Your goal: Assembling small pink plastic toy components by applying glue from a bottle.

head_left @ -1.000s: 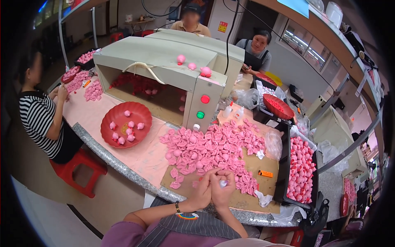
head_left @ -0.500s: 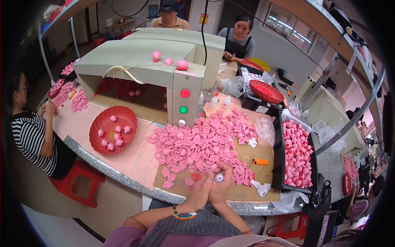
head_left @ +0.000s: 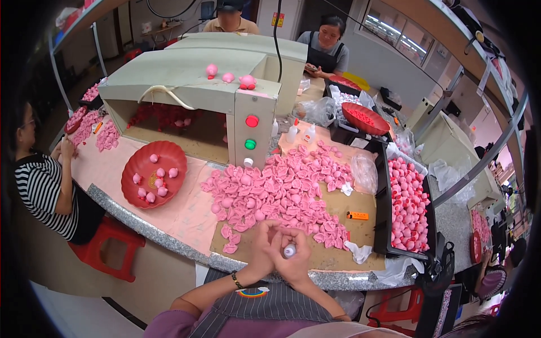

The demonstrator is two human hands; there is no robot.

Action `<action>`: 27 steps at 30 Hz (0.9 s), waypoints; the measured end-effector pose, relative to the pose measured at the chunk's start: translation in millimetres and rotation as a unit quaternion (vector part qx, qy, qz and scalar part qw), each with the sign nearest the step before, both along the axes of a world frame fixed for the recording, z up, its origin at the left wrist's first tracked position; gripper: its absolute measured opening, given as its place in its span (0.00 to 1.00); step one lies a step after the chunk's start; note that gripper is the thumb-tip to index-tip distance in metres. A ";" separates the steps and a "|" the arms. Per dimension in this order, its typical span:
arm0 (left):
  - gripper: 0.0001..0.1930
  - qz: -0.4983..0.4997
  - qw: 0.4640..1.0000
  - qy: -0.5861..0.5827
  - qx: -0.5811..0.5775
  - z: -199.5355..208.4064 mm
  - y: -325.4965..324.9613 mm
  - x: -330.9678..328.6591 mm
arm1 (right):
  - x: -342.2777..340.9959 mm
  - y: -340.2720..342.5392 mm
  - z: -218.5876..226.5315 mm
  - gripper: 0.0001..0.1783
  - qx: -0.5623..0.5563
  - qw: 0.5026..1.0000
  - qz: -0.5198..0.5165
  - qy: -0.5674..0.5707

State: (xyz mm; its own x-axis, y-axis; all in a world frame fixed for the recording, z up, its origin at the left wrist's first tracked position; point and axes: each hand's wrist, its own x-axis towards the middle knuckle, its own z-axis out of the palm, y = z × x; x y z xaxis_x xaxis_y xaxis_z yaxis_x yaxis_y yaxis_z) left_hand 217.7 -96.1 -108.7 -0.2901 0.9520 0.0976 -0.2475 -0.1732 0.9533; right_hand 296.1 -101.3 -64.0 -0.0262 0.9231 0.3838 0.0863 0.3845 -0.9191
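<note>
Close together at the front of the table, both my hands are curled, with their fingertips meeting. My right hand (head_left: 297, 263) is wrapped round a small white squeeze bottle (head_left: 289, 250), its tip pointing up toward me. My left hand (head_left: 264, 248) presses against it with bent fingers; whatever lies inside them is hidden. Just beyond spreads a heap of pink soft shell-like pieces (head_left: 270, 188), with round pink balls among them. A few loose pink pieces (head_left: 230, 247) lie left of my hands.
A red scalloped bowl (head_left: 132, 194) with several pink figures stands left. At right are a black crate (head_left: 383, 225) of pink-and-red figures, an orange lighter-sized block (head_left: 357, 215) and crumpled tissue (head_left: 359, 252). A grey-green machine (head_left: 180, 73) stands behind; co-workers sit left and far.
My hands have drawn together and turned, and the bottle has shifted slightly left and down. The red piece beside my left fingers is now out of sight. The far co-worker's head has lowered.
</note>
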 end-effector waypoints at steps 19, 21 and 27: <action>0.18 0.059 0.861 0.495 0.101 -2.9 -30.3 -94.9 | 48.6 1.5 -39.8 0.09 -0.252 0.954 0.156 -0.037; 0.16 0.042 0.844 0.522 0.114 -1.6 -29.0 -86.8 | 38.2 -4.5 -36.0 0.10 -0.228 0.945 0.209 -0.103; 0.14 -0.006 0.778 0.611 0.143 -10.1 -10.9 -75.5 | 32.8 -0.8 -41.7 0.15 -0.264 0.940 0.177 -0.124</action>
State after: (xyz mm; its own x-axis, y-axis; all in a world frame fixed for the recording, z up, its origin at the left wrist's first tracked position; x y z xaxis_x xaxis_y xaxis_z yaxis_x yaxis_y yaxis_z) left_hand 142.2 -107.0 -118.8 0.1948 0.8421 0.5029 0.8114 -0.4264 0.3998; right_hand 328.9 -102.1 -105.8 -0.3965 0.8995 -0.1835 0.2759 -0.0739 -0.9584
